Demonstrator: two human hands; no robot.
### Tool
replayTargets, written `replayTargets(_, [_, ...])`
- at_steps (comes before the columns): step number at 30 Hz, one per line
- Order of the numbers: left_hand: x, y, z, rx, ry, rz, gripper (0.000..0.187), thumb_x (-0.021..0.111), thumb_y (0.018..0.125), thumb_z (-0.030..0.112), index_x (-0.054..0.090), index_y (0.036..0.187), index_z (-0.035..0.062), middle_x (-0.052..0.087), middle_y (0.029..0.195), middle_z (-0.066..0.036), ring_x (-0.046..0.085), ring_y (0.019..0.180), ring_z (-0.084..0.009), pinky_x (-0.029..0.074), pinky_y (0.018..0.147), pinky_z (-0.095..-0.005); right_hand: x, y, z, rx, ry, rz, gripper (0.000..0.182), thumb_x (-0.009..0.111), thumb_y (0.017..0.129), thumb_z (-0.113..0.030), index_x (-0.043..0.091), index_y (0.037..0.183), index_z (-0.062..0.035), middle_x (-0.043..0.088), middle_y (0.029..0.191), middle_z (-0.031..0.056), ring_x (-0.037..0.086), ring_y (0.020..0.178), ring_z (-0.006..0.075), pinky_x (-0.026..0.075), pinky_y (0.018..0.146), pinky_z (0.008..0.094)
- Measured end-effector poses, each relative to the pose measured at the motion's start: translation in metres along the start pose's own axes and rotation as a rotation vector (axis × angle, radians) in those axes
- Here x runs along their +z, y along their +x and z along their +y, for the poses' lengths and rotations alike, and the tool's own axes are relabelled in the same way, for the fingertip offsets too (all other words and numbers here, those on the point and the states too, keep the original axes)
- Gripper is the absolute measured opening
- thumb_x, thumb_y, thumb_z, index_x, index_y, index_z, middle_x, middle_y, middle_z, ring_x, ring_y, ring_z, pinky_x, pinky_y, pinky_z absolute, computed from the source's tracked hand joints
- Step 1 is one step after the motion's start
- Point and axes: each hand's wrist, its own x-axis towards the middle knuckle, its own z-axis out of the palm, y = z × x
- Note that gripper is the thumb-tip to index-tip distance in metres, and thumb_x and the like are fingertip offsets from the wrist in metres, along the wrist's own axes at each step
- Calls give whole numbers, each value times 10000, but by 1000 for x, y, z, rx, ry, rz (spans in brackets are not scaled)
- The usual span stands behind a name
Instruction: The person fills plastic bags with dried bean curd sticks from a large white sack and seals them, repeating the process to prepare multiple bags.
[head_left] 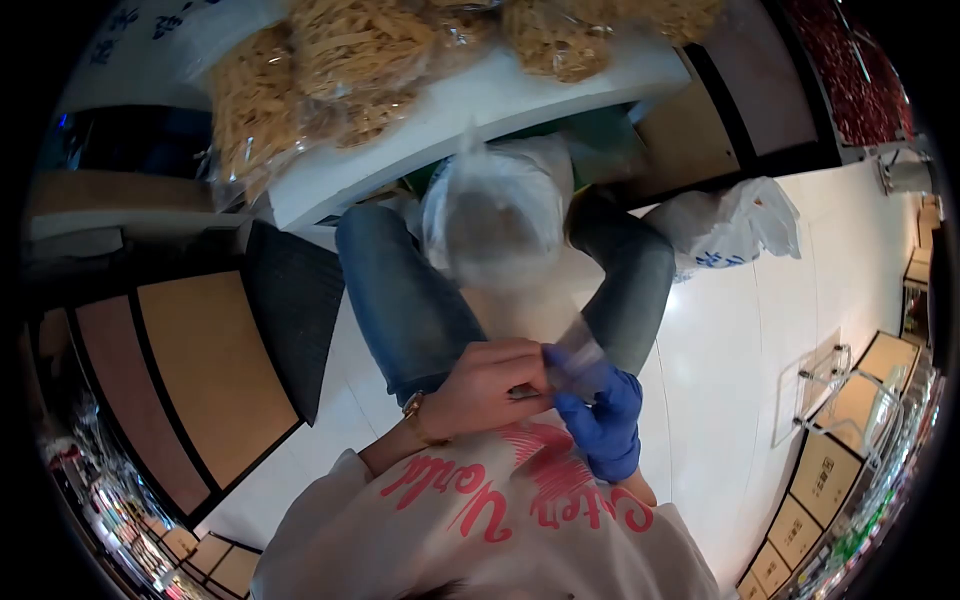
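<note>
My bare left hand, with a gold watch at the wrist, is closed in front of my shirt, its fingertips curled in toward the other hand. What those fingertips pinch is hidden. My right hand wears a blue glove and is bent around a small piece of clear plastic, blurred by motion. The two hands meet or nearly meet at the fingers. Beyond them, between my knees, a white plastic bag stands open with a brownish, blurred mass in it.
Clear bags of pale, flat strips lie on a white counter ahead. A tied white bag sits on the floor by my right knee. Cartons and a wire rack stand at right; a tan panel at left.
</note>
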Motion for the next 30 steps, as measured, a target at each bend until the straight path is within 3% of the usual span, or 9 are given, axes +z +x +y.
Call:
replayTargets(4, [1, 2, 2, -35, -70, -17, 193, 752, 659, 30, 559, 661, 33, 527, 664, -55, 547, 575, -183, 418, 499, -289, 3, -5, 8, 90, 128, 57, 321, 569, 805, 10, 569, 1125, 27, 650, 1005, 124, 636, 860, 156, 490, 759, 259])
replayTargets(12, [3, -1, -9, -158, -127, 19, 162, 741, 686, 30, 581, 706, 28, 541, 664, -53, 545, 556, -155, 416, 501, -263, 13, 3, 21, 174, 219, 146, 389, 551, 834, 41, 497, 1218, 32, 645, 1061, 120, 609, 961, 152, 469, 839, 251])
replayTargets(14, [1, 3, -9, -180, 68, 6, 162, 671, 762, 95, 535, 696, 35, 514, 652, -62, 536, 554, -204, 418, 496, -300, 12, 5, 26, 159, 210, 148, 394, 557, 829, 46, 499, 1218, 30, 641, 1072, 125, 606, 965, 149, 472, 837, 250])
replayTargets(16, [-5, 7, -14, -139, 122, -33, 163, 651, 777, 108, 528, 695, 38, 509, 648, -66, 528, 551, -212, 411, 501, -311, 11, 10, 32, 115, 37, 108, 460, 550, 827, 62, 449, 1273, 17, 639, 1069, 121, 602, 975, 143, 477, 826, 250])
replayTargets(19, [-3, 10, -24, -76, 113, -68, 162, 613, 810, 97, 516, 700, 27, 512, 639, -69, 506, 529, -187, 383, 491, -298, 16, 19, 42, 119, 178, 192, 509, 557, 796, 98, 426, 1279, 9, 603, 1089, 119, 621, 908, 156, 488, 777, 237])
replayTargets(22, [-3, 14, -42, -151, -125, -112, 186, 581, 849, 85, 496, 702, 9, 509, 625, -66, 475, 514, -139, 358, 485, -269, 20, 31, 44, 61, 514, 313, 518, 575, 753, 122, 422, 1230, -9, 536, 1086, 104, 607, 839, 158, 477, 734, 227])
replayTargets(25, [-5, 27, -43, -266, -243, -200, 250, 536, 900, 117, 459, 690, 5, 466, 602, -55, 409, 527, -101, 344, 499, -254, 29, 29, 74, -88, 291, 392, 481, 599, 723, 113, 422, 1148, -28, 480, 1062, 93, 573, 804, 157, 459, 707, 229])
replayTargets(26, [-4, 29, -43, -255, -211, -183, 251, 537, 899, 119, 456, 692, 4, 455, 600, -49, 389, 531, -101, 342, 502, -251, 21, 29, 79, -80, 72, 317, 485, 628, 723, 76, 399, 1131, -51, 477, 1021, 72, 539, 809, 134, 451, 715, 237])
replayTargets(30, [7, 24, -46, -288, -201, -133, 256, 532, 902, 123, 449, 693, 1, 428, 588, -45, 359, 522, -108, 334, 503, -249, 9, 28, 78, 155, 242, 200, 447, 647, 727, 44, 427, 1102, -61, 496, 970, 47, 530, 786, 113, 453, 706, 233])
